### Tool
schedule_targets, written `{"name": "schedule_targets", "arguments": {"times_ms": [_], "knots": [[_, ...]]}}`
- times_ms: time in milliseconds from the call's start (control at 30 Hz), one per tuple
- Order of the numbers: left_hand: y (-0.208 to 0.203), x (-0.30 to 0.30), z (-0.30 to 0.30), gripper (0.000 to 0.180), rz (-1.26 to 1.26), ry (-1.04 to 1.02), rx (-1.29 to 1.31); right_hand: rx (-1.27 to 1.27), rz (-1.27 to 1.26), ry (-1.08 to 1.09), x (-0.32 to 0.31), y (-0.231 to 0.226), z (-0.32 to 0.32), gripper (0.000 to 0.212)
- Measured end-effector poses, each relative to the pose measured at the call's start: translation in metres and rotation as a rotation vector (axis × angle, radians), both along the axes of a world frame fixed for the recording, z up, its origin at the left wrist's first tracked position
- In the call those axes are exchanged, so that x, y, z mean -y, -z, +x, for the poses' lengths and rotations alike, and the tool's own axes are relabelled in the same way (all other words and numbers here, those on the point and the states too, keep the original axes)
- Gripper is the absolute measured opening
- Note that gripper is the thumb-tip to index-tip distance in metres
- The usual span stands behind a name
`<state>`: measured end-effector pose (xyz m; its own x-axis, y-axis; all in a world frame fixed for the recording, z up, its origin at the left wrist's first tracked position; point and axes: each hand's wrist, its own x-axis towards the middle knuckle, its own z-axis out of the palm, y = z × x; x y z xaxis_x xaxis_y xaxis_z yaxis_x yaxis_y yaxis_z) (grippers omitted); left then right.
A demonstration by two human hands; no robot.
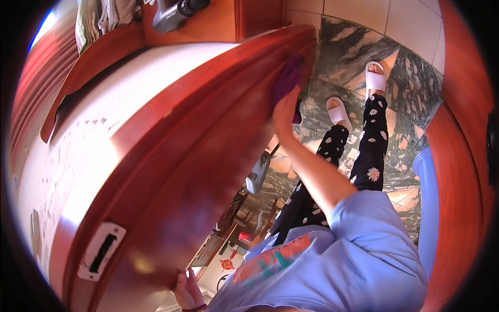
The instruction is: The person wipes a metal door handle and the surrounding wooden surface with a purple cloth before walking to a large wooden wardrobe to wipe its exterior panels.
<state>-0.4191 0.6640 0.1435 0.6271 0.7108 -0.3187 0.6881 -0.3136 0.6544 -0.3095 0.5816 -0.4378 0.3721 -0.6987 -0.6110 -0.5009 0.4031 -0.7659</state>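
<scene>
A red-brown wooden door (208,135) stands slantwise before me, its edge and a metal latch plate (102,252) toward the lower left. My right hand (284,112) is closed on a purple cloth (289,78) and presses it to the door's face near the far end. Low in the view, my left hand (188,291), with a beaded bracelet at the wrist, has its fingers bent against a brown part of the door. Some of those fingers are hidden. Glare and blur cover the door's lower face.
White slippers (375,78) on my feet stand on dark marbled floor tiles (345,47). On the right are a blue plastic container (427,203) and a red-brown wooden panel (460,208). A grey and black handheld device (176,14) and folded cloths (112,15) lie at the upper left.
</scene>
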Motion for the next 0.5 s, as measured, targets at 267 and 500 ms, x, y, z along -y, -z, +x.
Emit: {"name": "schedule_targets", "arguments": {"times_ms": [267,500], "knots": [[0.02,0.008,-0.013,0.048,0.121,0.093,0.059,-0.017,0.512,-0.267,-0.02,-0.167,-0.049,0.06],[0.036,0.011,0.01,0.051,0.045,0.39,0.109,1.134,-0.598,-0.385,0.02,-0.433,-0.049,0.067]]}}
